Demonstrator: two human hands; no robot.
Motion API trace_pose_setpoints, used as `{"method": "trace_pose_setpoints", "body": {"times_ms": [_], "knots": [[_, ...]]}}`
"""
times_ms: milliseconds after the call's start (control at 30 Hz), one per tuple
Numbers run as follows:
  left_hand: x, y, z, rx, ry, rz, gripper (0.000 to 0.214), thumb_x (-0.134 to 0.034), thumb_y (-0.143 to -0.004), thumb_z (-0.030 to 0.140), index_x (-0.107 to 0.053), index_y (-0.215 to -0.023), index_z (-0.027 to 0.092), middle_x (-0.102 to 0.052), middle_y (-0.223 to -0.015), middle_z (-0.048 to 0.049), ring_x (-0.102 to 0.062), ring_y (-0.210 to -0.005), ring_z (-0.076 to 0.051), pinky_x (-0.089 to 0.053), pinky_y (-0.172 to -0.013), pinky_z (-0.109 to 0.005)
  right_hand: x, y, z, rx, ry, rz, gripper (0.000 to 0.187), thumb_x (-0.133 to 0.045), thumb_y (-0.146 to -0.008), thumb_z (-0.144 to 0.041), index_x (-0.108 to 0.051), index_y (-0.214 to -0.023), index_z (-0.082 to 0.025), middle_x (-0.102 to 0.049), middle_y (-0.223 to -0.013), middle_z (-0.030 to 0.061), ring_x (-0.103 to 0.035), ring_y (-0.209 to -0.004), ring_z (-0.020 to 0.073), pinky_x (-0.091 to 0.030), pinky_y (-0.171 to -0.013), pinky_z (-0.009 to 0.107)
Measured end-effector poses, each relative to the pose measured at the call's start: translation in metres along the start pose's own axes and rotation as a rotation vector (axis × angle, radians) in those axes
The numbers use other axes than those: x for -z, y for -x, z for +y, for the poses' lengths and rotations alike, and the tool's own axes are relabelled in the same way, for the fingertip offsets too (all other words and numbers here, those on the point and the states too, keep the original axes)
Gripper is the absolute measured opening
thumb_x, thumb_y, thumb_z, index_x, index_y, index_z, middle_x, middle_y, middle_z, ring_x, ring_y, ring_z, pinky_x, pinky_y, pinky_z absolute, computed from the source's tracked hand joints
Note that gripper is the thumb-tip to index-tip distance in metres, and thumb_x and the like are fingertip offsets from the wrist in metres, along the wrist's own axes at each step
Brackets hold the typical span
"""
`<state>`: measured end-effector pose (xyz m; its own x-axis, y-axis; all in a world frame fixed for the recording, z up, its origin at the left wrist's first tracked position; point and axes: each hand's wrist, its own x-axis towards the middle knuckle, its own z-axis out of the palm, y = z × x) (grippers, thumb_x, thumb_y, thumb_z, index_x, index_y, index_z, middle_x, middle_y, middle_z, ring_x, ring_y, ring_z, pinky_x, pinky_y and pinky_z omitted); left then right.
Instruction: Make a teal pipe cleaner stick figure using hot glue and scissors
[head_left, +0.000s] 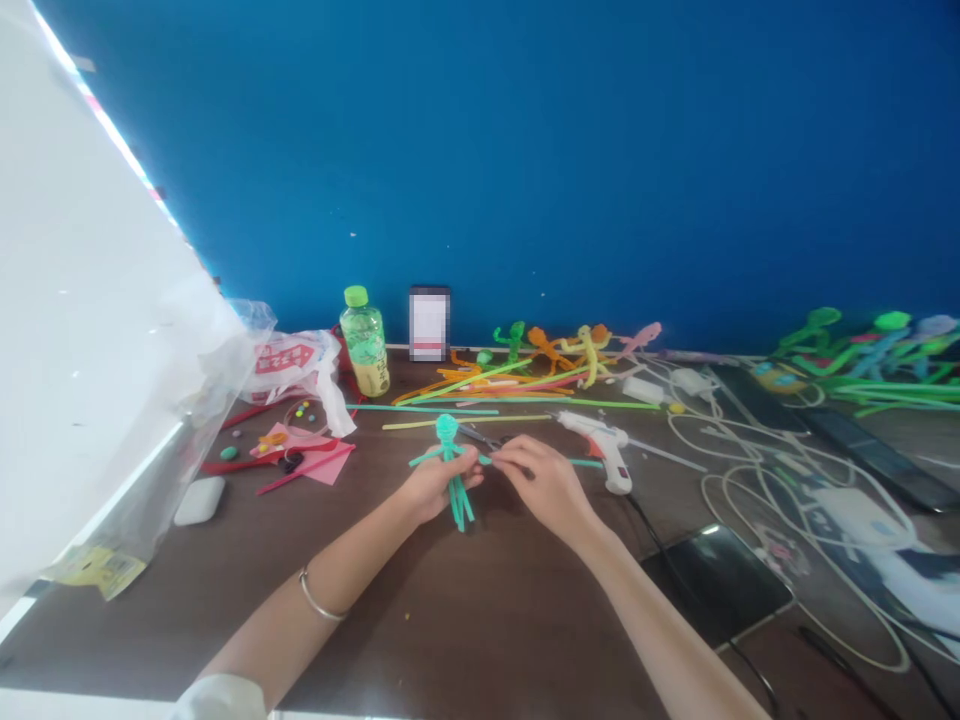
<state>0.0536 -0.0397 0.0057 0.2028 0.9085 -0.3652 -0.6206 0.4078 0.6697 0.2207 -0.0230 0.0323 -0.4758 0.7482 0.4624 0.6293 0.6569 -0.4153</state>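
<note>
Low over the desk [480, 620], both hands work close together. The left grip [439, 487] is closed round the middle of a teal pipe-cleaner figure [448, 470], with its coiled head showing at 12 o'clock and its legs hanging at 6 o'clock. The right grip [544, 487] sits just beside it at 3 o'clock, its fingers curled together on the handles of dark scissors [480, 438]. The blades reach toward 10 o'clock and end near the figure's head; whether they stand apart or together is too small to tell. The figure lies between the two hands, not touching the desk, while a teal strand [581, 462] runs from it toward 3 o'clock past the right hand.

At 2 o'clock from the right hand stands a white glue gun [604, 450], with loose pipe cleaners [487, 392] lying beyond it. A green-capped bottle [365, 342] stands at 11 o'clock from the left hand, near a plastic bag [289, 365]. Pink paper [304, 455] lies at 9 o'clock, with a white earbud case [199, 500] further out. More pipe-cleaner figures [570, 348] line the blue wall [480, 150]. At 4 o'clock from the right hand lies a dark tablet [716, 582], and white cables [757, 455] loop across the desk's right side. A thin bangle [321, 595] circles the left wrist.
</note>
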Motion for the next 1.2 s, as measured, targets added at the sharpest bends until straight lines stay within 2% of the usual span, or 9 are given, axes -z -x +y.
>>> {"method": "trace_pose_setpoints", "body": {"times_ms": [200,367,567,700,967,1033,1100,1200], "knots": [[-0.002,0.0,0.001,-0.172,-0.205,-0.007,0.032,-0.078,-0.054,0.03,-0.063,-0.071,0.008,-0.065,-0.059,-0.0055,-0.066,-0.064,-0.019,-0.055,-0.071,-0.036,0.018,-0.012,-0.008,0.114,0.318,-0.032,0.016,-0.048,-0.083,-0.014,-0.063,-0.076,-0.018,-0.063,-0.077,0.0022,-0.054,-0.072,0.0155,-0.033,-0.064,0.028],[-0.007,0.002,0.0,-0.228,-0.278,0.07,0.031,-0.077,-0.055,0.032,-0.064,-0.07,0.008,-0.066,-0.061,-0.0073,-0.067,-0.066,-0.022,-0.056,-0.071,-0.037,0.016,-0.014,-0.024,0.232,0.582,-0.031,0.021,-0.043,-0.078,-0.003,-0.058,-0.07,-0.015,-0.058,-0.071,0.0044,-0.048,-0.065,0.0159,-0.027,-0.061,0.03],[-0.009,0.0,-0.006,-0.312,-0.157,0.178,0.03,-0.078,-0.052,0.03,-0.063,-0.066,0.009,-0.063,-0.059,-0.0025,-0.065,-0.06,-0.017,-0.056,-0.069,-0.034,-0.005,0.001,-0.033,0.21,0.552,0.157,0.019,-0.044,-0.084,-0.009,-0.059,-0.075,-0.016,-0.059,-0.072,0.0044,-0.049,-0.065,0.0142,-0.028,-0.062,0.029],[-0.006,-0.002,-0.01,-0.257,-0.021,0.202,0.029,-0.079,-0.051,0.027,-0.063,-0.067,0.01,-0.062,-0.059,-0.001,-0.062,-0.06,-0.013,-0.055,-0.068,-0.03,-0.019,0.016,-0.03,0.272,0.513,0.258,0.016,-0.048,-0.083,-0.009,-0.062,-0.087,-0.014,-0.062,-0.078,0.0054,-0.052,-0.066,0.0131,-0.032,-0.062,0.028],[0.002,-0.005,-0.008,-0.139,0.13,0.084,0.022,-0.078,-0.055,0.024,-0.063,-0.066,0.011,-0.064,-0.066,-0.0022,-0.063,-0.07,-0.014,-0.051,-0.081,-0.033,-0.026,0.024,-0.011,0.315,0.412,0.24,0.031,-0.045,-0.082,-0.004,-0.061,-0.105,-0.017,-0.065,-0.085,0.0062,-0.057,-0.07,0.0139,-0.04,-0.064,0.027],[0.001,-0.005,-0.008,-0.148,0.116,0.086,0.022,-0.078,-0.055,0.023,-0.064,-0.066,0.012,-0.064,-0.066,-0.0015,-0.063,-0.069,-0.013,-0.05,-0.082,-0.033,-0.028,0.025,-0.009,0.29,0.332,0.239,0.032,-0.044,-0.082,-0.004,-0.061,-0.106,-0.017,-0.065,-0.086,0.0063,-0.059,-0.075,0.0148,-0.043,-0.067,0.027],[0.0,-0.004,-0.008,-0.197,0.058,0.104,0.022,-0.078,-0.054,0.024,-0.065,-0.066,0.013,-0.064,-0.066,-0.001,-0.062,-0.069,-0.013,-0.05,-0.082,-0.032,-0.029,0.024,-0.01,0.187,0.182,0.262,0.028,-0.044,-0.083,-0.008,-0.062,-0.103,-0.019,-0.065,-0.085,0.0066,-0.06,-0.079,0.0151,-0.046,-0.07,0.026],[-0.003,-0.001,-0.008,-0.333,-0.205,0.181,0.021,-0.077,-0.054,0.028,-0.068,-0.068,0.014,-0.066,-0.065,-0.0024,-0.062,-0.068,-0.015,-0.05,-0.077,-0.031,-0.027,0.021,-0.016,-0.147,-0.181,0.282,0.019,-0.048,-0.084,-0.021,-0.065,-0.089,-0.018,-0.065,-0.081,0.007,-0.061,-0.074,0.0157,-0.049,-0.065,0.027]]}}
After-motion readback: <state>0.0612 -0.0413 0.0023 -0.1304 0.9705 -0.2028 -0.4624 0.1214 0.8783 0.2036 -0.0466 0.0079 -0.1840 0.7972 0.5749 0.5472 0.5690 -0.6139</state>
